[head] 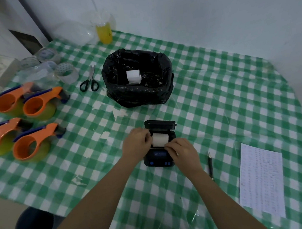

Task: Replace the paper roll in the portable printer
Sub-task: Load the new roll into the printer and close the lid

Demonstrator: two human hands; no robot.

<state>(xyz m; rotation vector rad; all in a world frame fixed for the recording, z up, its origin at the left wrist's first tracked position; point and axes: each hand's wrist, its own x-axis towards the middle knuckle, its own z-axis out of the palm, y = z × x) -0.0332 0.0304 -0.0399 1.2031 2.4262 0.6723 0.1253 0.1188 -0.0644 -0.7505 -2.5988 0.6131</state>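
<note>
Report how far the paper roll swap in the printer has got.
Looks done: the lid is open, a white roll lies in the printer bay, and another roll lies in the black bag, probably the old one. In hand: the left hand is at the roll's left end, the right hand at its front edge. Left: feeding the paper out, it seems, and closing the lid.

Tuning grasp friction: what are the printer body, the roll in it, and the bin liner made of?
Printer: looks like matte black moulded plastic, dull sheen, blue buttons.
Roll in the printer: white paper, smooth, flat matte; coating cannot be told.
Bin liner: thin black plastic film, probably polyethylene, crinkled with glossy highlights.
</note>
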